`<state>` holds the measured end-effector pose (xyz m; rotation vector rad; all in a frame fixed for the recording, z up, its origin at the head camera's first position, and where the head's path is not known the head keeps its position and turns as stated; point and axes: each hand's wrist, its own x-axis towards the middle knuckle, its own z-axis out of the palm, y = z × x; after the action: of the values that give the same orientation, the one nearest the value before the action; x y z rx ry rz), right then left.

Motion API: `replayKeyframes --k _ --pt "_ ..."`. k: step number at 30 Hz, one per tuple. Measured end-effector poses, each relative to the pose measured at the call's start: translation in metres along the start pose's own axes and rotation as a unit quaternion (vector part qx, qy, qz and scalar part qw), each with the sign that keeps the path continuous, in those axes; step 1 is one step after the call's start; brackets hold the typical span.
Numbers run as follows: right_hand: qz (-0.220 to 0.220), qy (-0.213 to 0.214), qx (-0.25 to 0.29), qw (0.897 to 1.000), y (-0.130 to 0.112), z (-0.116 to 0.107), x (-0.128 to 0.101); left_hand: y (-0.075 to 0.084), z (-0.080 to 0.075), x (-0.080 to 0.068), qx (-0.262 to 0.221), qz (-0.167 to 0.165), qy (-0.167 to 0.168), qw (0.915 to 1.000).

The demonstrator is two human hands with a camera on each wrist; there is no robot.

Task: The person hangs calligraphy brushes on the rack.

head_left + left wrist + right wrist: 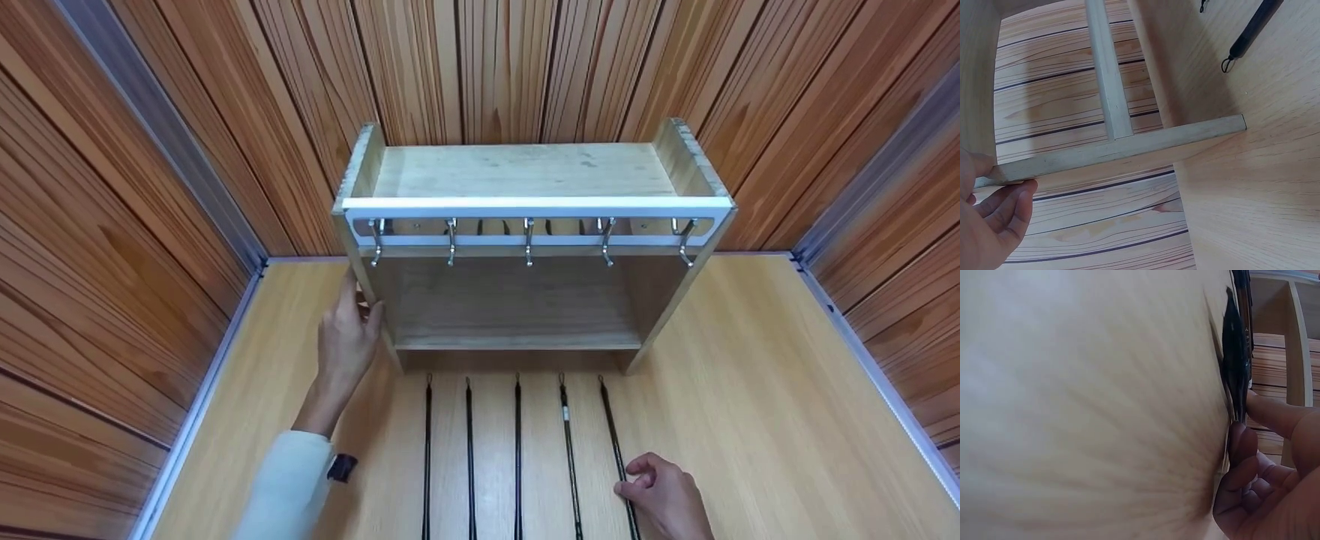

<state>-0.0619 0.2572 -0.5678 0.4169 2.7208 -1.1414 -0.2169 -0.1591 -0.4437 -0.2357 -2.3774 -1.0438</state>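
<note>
A bare wooden shelf unit (525, 172) stands on the table against the back wall, with a white rail of several metal hooks (529, 240) across its front. My left hand (360, 301) holds the unit's left side panel (1129, 147), thumb on one face and fingers on the other. Several black cords (517, 450) lie side by side on the table in front of the shelf. My right hand (628, 481) pinches the rightmost cord (611, 427) near the table's front. In the right wrist view the fingertips (1241, 439) press that cord (1235, 354) against the tabletop.
Wood-panelled walls close in the light wooden table (750, 390) on the left, back and right, with metal strips in the corners. Bare tabletop lies to either side of the shelf. A black cord end with a small loop (1249, 35) shows in the left wrist view.
</note>
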Motion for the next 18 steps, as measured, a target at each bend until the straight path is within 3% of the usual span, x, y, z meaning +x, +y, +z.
replayKeyframes --k 18 --pt "-0.032 0.023 -0.027 0.999 -0.0038 0.002 -0.001 -0.001 0.0012 0.0013 -0.002 0.019 0.013 0.9997"
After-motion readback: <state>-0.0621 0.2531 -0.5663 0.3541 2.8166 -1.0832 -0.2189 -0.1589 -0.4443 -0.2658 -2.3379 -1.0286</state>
